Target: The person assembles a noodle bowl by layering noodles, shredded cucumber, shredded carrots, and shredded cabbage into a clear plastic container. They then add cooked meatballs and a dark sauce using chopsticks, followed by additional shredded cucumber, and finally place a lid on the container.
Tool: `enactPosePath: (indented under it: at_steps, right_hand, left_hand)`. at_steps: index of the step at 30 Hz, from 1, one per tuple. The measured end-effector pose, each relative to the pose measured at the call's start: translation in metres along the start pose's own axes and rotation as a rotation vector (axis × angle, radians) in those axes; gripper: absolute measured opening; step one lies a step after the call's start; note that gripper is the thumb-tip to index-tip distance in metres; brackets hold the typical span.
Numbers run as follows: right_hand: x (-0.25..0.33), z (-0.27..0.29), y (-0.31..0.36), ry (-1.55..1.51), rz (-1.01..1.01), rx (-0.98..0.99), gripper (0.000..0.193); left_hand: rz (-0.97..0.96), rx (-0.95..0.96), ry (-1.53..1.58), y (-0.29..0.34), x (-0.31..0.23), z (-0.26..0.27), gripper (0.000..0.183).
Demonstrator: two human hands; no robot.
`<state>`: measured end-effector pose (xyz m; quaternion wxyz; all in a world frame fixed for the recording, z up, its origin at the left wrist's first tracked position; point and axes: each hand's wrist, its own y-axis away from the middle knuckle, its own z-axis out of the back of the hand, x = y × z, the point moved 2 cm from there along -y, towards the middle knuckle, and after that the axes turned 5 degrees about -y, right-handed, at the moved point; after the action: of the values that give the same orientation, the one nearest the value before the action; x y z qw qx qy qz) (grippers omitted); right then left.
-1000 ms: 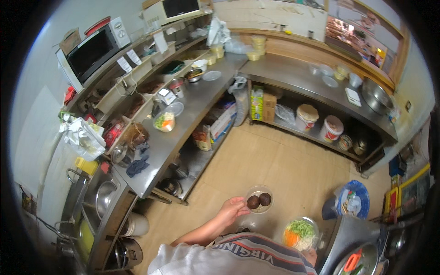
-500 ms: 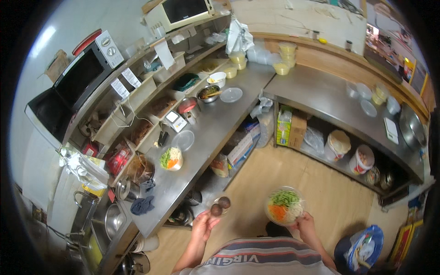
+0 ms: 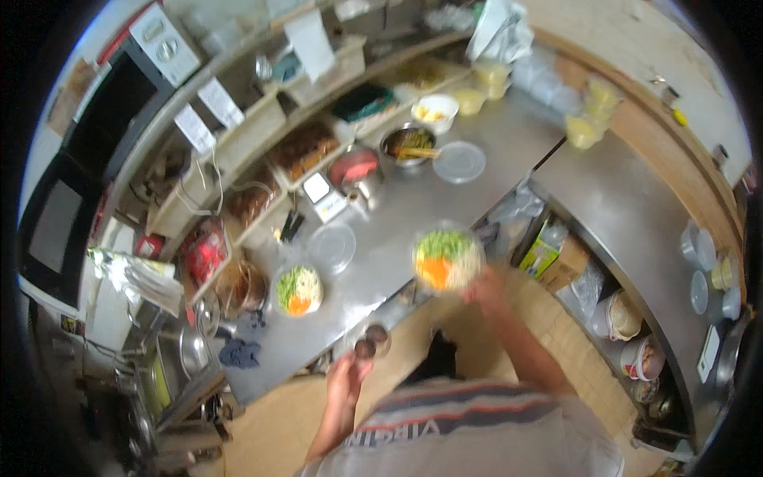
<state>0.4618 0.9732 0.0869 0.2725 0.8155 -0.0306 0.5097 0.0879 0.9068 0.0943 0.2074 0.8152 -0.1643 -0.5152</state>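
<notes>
My left hand (image 3: 346,381) grips a small clear container (image 3: 385,343) that carries two dark brown, egg-like round pieces (image 3: 366,348), just off the counter's front edge. In my right hand (image 3: 480,288) is a round clear bowl (image 3: 447,256), held by its near right rim above the counter edge. Shredded green, orange and white vegetables fill it in separate heaps. A similar bowl of shredded vegetables (image 3: 300,291) stands on the steel counter (image 3: 377,246) to the left. Beside that bowl lies a clear plastic lid (image 3: 331,246). My right fingers are partly blurred.
Along the counter's back are a small scale (image 3: 324,198), a metal bowl with chopsticks (image 3: 408,145), a white bowl (image 3: 435,113) and another clear lid (image 3: 459,162). A dark cloth (image 3: 239,353) lies near the sink (image 3: 163,381). A second counter (image 3: 628,191) runs along the right.
I have turned and come closer to the left counter. My right hand has carried the vegetable bowl forward to the counter edge. My left hand still holds the small container.
</notes>
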Motion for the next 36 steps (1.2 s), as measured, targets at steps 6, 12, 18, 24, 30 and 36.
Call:
enactPosePath:
  at_steps: [6, 12, 18, 24, 30, 36]
  right_hand:
    - [0.003, -0.043, -0.143, 0.131, -0.014, 0.195, 0.02]
    - [-0.018, -0.053, -0.238, 0.176, 0.007, 0.226, 0.022]
    - [0.107, -0.051, -0.272, 1.319, 0.751, 0.094, 0.03]
    - [0.19, -0.079, -0.38, 1.346, 1.259, 0.737, 0.045]
    - [0.18, -0.124, -0.417, 1.41, 1.149, 1.301, 0.046]
    - [0.198, -0.129, -0.411, 0.868, 0.873, 0.992, 0.025]
  left_hand:
    - [-0.018, -0.061, 0.106, -0.092, -0.028, -0.07, 0.021]
    - [-0.044, -0.018, 0.081, -0.148, -0.064, -0.109, 0.024]
    - [-0.183, -0.192, 0.162, -0.162, -0.073, -0.121, 0.029]
    - [-0.265, -0.475, 0.184, -0.167, -0.058, -0.16, 0.029]
    - [-0.235, -0.648, 0.25, -0.162, -0.02, -0.197, 0.037]
    - [-0.314, -0.675, 0.348, -0.154, -0.012, -0.245, 0.041]
